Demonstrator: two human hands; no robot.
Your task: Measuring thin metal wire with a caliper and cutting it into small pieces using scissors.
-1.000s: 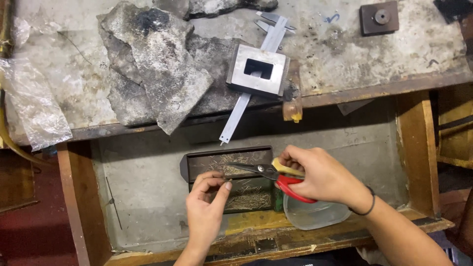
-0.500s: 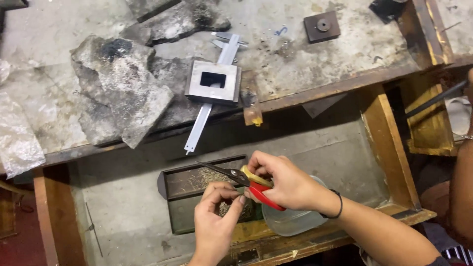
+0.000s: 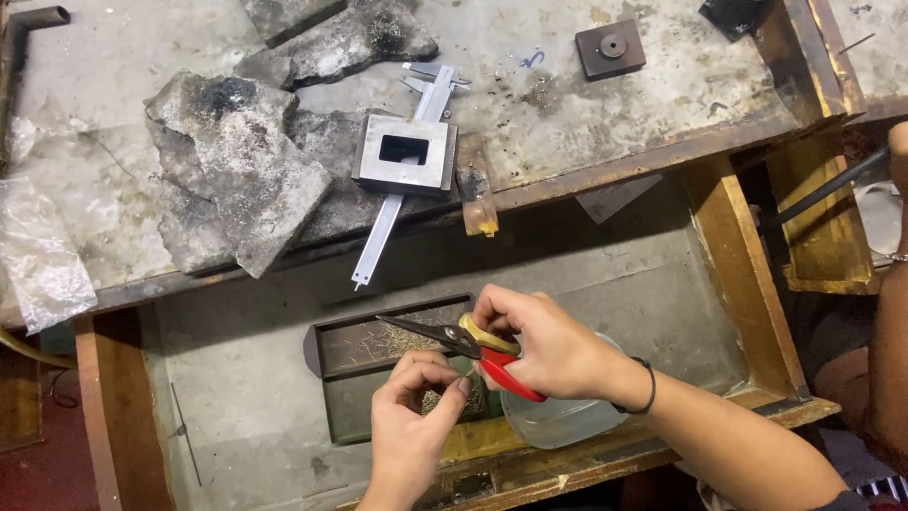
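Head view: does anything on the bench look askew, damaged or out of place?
Yes. The metal caliper juts past the bench edge over the drawer, pinned under a square steel block. Broken, scorched slabs lie beside it. Nothing looks spilled.

At your far left, one crumpled clear plastic bag (image 3: 38, 251) lies on the bench top (image 3: 567, 114). You have no labels, signs or screens in view.
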